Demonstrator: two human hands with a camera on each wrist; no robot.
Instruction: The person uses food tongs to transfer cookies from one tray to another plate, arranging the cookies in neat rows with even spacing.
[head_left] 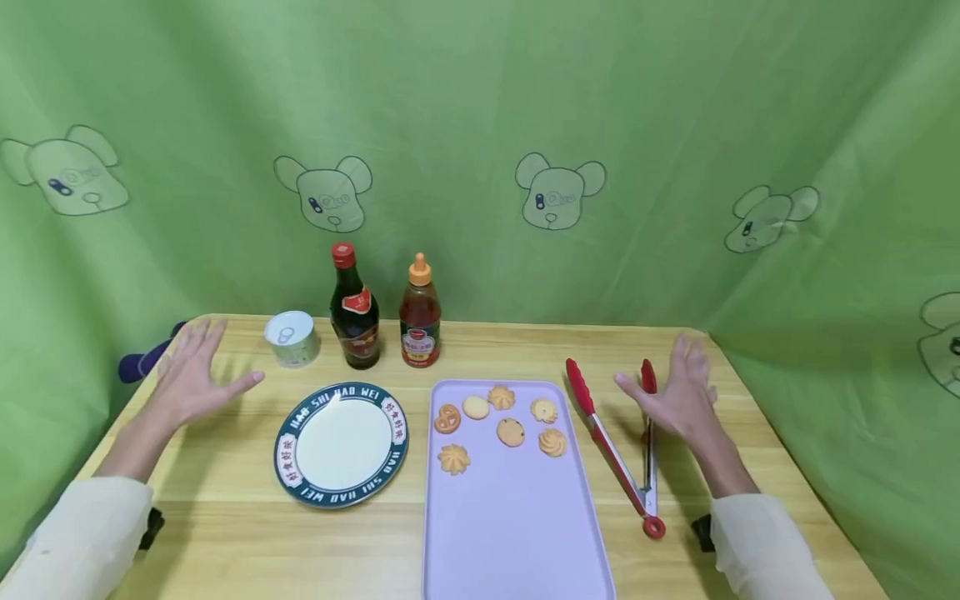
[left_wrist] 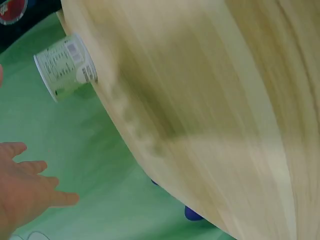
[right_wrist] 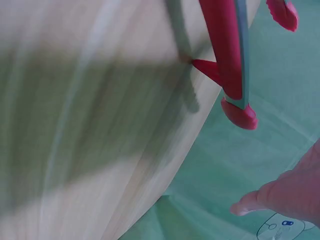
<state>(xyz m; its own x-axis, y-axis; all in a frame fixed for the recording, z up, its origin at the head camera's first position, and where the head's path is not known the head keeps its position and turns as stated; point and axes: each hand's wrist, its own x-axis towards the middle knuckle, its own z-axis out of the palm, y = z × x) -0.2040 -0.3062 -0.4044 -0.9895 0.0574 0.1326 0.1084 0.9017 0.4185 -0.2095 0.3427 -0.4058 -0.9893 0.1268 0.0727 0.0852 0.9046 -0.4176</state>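
Observation:
In the head view my left hand (head_left: 193, 379) is raised over the table's left side, fingers spread and holding nothing. Nearest to it are a small tin can (head_left: 292, 340) with a pull ring and a plate (head_left: 343, 443) with a dark green lettered rim. My right hand (head_left: 678, 396) hovers at the right with its fingers apart, partly covering a pair of red-handled tongs (head_left: 617, 460) whose arms stand spread. Several cookies (head_left: 511, 432) lie on the upper part of a lilac tray (head_left: 517, 525). The left wrist view shows the left hand (left_wrist: 30, 190) apart from the can (left_wrist: 66, 66).
Behind the plate stand a dark sauce bottle (head_left: 356, 317) with a red cap and a squeeze bottle (head_left: 420, 321) with an orange top. A green curtain (head_left: 450, 125) hangs behind the wooden table (head_left: 225, 542). Something purple (head_left: 138, 364) shows past the left edge.

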